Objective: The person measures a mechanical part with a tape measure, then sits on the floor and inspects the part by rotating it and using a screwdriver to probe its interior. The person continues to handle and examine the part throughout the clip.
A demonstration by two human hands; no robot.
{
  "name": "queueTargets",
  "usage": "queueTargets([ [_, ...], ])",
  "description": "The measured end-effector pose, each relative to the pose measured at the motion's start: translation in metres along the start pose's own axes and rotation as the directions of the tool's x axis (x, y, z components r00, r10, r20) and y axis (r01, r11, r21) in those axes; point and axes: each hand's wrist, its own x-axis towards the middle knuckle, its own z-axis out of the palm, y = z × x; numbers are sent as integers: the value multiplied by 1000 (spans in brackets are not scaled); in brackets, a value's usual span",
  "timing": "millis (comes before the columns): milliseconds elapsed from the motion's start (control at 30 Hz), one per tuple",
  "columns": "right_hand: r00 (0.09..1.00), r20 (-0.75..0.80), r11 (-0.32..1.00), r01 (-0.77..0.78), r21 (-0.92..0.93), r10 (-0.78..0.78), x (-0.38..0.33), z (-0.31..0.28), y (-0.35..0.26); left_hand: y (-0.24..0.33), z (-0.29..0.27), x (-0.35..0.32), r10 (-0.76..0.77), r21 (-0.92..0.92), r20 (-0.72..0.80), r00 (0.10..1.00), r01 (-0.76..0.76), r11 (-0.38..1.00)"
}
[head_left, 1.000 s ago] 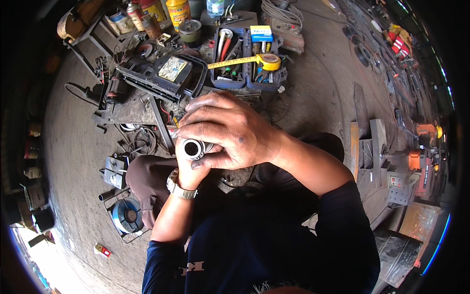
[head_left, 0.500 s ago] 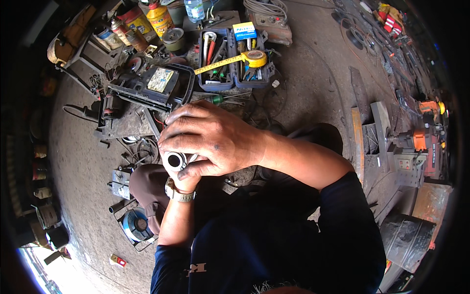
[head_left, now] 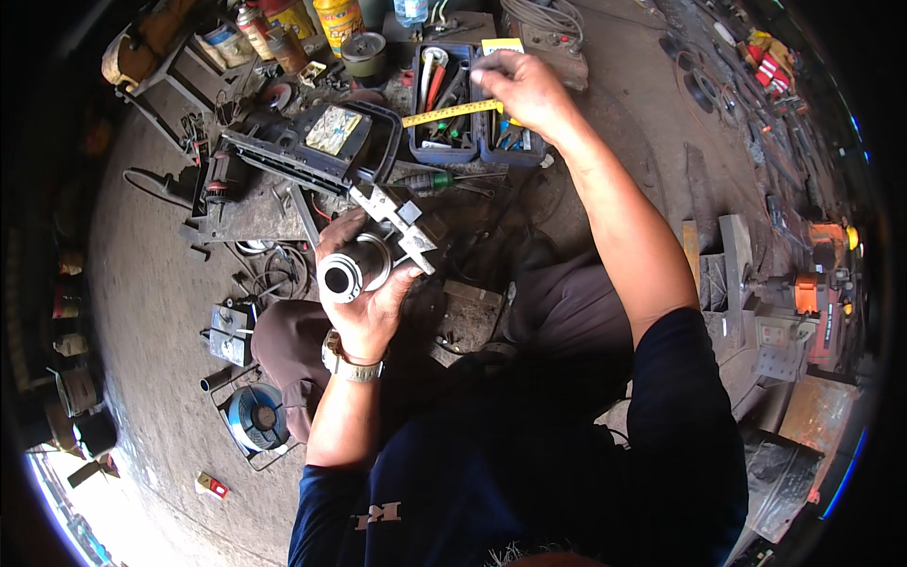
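My left hand (head_left: 364,317) is wrapped round a shiny metal cylinder (head_left: 357,269) with a hollow round end facing up. At its far side a flat grey metal bracket with stepped edges (head_left: 397,227) sticks out between thumb and fingers; whether the two are joined I cannot tell. My right hand (head_left: 529,90) is stretched out over the dark blue toolbox (head_left: 444,154), its fingers loosely bent and nothing seen in them. Just below it a yellow tape measure (head_left: 453,113) lies across the box with its blade drawn out, its case mostly hidden by the hand.
Left of the toolbox lies a black-framed machine (head_left: 321,142), with a green-handled screwdriver (head_left: 430,180) nearby. Cans and a yellow tin (head_left: 338,24) stand at the back. Cables (head_left: 288,274) and a blue spool (head_left: 257,416) lie at left, steel pieces (head_left: 737,255) at right.
My right hand has left the metal cylinder and moved forward and right to above the toolbox. The bracket in my left hand now shows. The view has shifted slightly.
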Motion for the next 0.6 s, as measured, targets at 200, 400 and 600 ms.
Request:
queueTargets([
  [200,732,567,845,522,-113,-376,-41,94,54,-1,-6,3,53,-20,54,997,-52,998],
  [400,784,385,705,614,-356,-487,-60,145,62,1,-1,11,129,-1,61,990,-129,992],
  [600,775,355,661,631,-406,-522,-58,161,71,1,0,13,110,-56,55,992,-107,993],
])
